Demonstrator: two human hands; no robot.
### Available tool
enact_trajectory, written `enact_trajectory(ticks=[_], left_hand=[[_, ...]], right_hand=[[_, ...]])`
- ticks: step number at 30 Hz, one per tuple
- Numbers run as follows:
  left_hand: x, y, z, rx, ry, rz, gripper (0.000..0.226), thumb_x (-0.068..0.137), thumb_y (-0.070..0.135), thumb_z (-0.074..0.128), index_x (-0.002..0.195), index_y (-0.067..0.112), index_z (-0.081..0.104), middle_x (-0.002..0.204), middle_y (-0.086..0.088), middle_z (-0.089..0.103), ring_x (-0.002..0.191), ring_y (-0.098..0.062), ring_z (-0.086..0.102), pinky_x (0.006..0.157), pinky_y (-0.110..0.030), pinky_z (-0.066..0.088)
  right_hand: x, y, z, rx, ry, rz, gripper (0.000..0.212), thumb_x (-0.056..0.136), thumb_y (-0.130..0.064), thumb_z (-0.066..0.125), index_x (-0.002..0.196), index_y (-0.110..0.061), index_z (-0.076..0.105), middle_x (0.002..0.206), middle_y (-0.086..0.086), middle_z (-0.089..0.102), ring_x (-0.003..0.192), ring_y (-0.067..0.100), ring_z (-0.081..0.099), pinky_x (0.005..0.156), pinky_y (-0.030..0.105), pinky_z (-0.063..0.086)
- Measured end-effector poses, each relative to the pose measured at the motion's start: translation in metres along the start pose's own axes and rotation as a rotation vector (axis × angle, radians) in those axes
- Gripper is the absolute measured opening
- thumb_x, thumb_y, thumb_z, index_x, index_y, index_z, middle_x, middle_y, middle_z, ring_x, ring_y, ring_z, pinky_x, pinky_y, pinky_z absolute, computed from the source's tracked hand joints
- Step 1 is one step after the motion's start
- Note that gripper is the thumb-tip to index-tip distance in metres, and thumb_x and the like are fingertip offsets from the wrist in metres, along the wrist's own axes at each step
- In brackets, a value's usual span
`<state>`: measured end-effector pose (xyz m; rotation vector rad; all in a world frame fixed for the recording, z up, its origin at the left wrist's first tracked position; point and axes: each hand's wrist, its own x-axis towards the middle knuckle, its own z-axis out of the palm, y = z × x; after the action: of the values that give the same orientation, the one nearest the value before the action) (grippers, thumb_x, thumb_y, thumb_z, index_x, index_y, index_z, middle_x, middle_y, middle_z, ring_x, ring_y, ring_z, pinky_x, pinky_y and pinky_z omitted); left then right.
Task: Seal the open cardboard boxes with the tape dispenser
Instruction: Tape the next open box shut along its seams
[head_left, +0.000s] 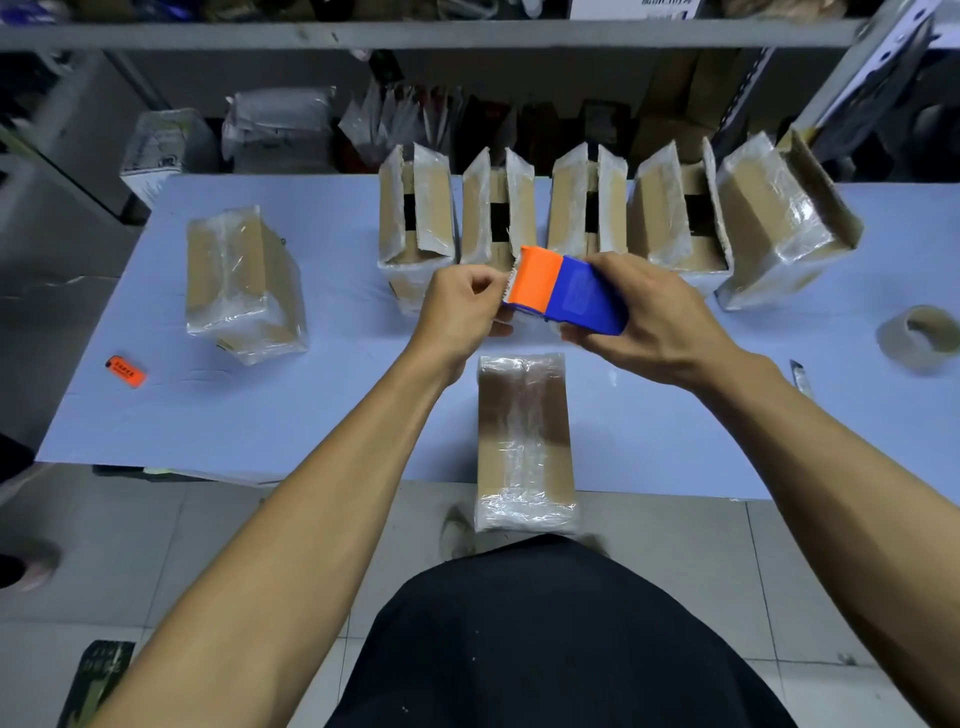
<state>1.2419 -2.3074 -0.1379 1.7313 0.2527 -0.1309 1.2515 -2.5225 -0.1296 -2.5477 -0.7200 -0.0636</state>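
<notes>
My right hand (644, 322) grips the blue and orange tape dispenser (566, 291) above the middle of the table. At the dispenser's orange toothed end, my left hand (460, 312) pinches the tape end with curled fingers. Below both hands a closed cardboard box (524, 441) wrapped in clear tape lies at the table's front edge, overhanging it. Several open boxes (498, 208) with raised flaps stand in a row at the back. A taped box (241, 286) stands apart on the left.
The blue table (208, 415) also holds an orange lighter-like item (125, 371) at the left, a tape roll (922, 335) at the far right and a small knife (800, 376) near it. Shelving with bags and cartons stands behind the table.
</notes>
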Motion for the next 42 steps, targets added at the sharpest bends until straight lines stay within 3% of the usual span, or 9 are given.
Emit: enact_trajectory(ticks=[5,21,27,30,32,34,36,39,42], left_hand=[[-0.006,-0.015,0.005,-0.175,0.008,-0.181,0.023,0.1,0.007,0.058,0.08,0.008,0.071,0.073,-0.003,0.066,0.064,-0.012,0.059,0.062,-0.029,0.06],[-0.005,-0.101,-0.022,0.032,0.285,-0.297,0.015,0.098,0.021,0.062,0.092,0.012,0.073,0.084,-0.003,0.069,0.065,-0.011,0.057,0.07,-0.03,0.06],[-0.006,-0.121,0.005,-0.017,0.359,-0.347,0.026,0.097,0.021,0.064,0.071,0.017,0.068,0.07,0.005,0.063,0.07,-0.012,0.052,0.066,-0.024,0.048],[-0.006,-0.125,0.019,-0.307,0.308,-0.608,0.018,0.092,0.03,0.072,0.102,0.015,0.071,0.097,-0.001,0.069,0.084,-0.018,0.06,0.075,-0.024,0.056],[-0.007,-0.131,0.02,-0.386,0.235,-0.766,0.043,0.089,0.034,0.074,0.123,0.01,0.062,0.122,-0.008,0.066,0.092,-0.022,0.067,0.081,-0.031,0.057],[-0.006,-0.133,0.017,-0.328,0.304,-0.743,0.038,0.091,0.022,0.069,0.118,-0.003,0.061,0.105,-0.016,0.074,0.068,-0.019,0.066,0.064,-0.027,0.054],[-0.006,-0.125,0.019,-0.217,0.365,-0.653,0.035,0.099,0.033,0.057,0.082,0.002,0.062,0.073,-0.005,0.065,0.059,-0.018,0.054,0.059,-0.025,0.044],[-0.007,-0.109,0.027,0.026,0.213,-0.471,0.047,0.095,0.065,0.045,0.08,0.021,0.056,0.084,0.004,0.06,0.077,-0.015,0.057,0.072,-0.03,0.046],[-0.013,-0.11,0.036,0.222,0.11,-0.376,0.062,0.082,0.072,0.053,0.112,0.019,0.063,0.11,0.0,0.068,0.101,-0.021,0.064,0.092,-0.04,0.053]], right_hand=[[0.0,0.001,0.005,-0.034,-0.029,-0.017,0.046,0.08,-0.041,0.072,0.117,-0.02,0.052,0.099,-0.002,0.058,0.085,0.018,0.051,0.067,0.036,0.047],[-0.042,0.073,0.023,-0.098,-0.261,0.177,0.042,0.077,-0.041,0.078,0.097,-0.025,0.045,0.086,0.002,0.053,0.079,0.026,0.048,0.063,0.033,0.034],[-0.044,0.074,0.046,-0.051,-0.279,0.263,0.042,0.079,-0.042,0.077,0.101,-0.019,0.049,0.091,0.001,0.053,0.079,0.025,0.047,0.058,0.03,0.029],[-0.047,0.074,0.051,-0.006,-0.291,0.305,0.042,0.08,-0.039,0.077,0.099,-0.017,0.047,0.091,0.002,0.054,0.077,0.025,0.046,0.058,0.031,0.028],[-0.051,0.076,0.054,0.025,-0.297,0.326,0.041,0.08,-0.039,0.076,0.095,-0.019,0.043,0.088,0.001,0.053,0.075,0.024,0.045,0.057,0.032,0.028],[-0.052,0.075,0.057,0.054,-0.295,0.332,0.041,0.081,-0.041,0.075,0.094,-0.021,0.041,0.087,0.0,0.052,0.074,0.024,0.045,0.055,0.031,0.028],[-0.052,0.075,0.059,0.076,-0.298,0.34,0.042,0.081,-0.042,0.075,0.094,-0.022,0.041,0.087,-0.001,0.053,0.074,0.024,0.046,0.053,0.028,0.029],[-0.053,0.076,0.061,0.096,-0.296,0.336,0.043,0.081,-0.044,0.075,0.095,-0.021,0.042,0.087,-0.002,0.053,0.073,0.023,0.047,0.053,0.027,0.03],[-0.056,0.078,0.063,0.138,-0.296,0.323,0.043,0.081,-0.045,0.075,0.096,-0.021,0.043,0.087,-0.002,0.055,0.073,0.022,0.048,0.055,0.029,0.034]])
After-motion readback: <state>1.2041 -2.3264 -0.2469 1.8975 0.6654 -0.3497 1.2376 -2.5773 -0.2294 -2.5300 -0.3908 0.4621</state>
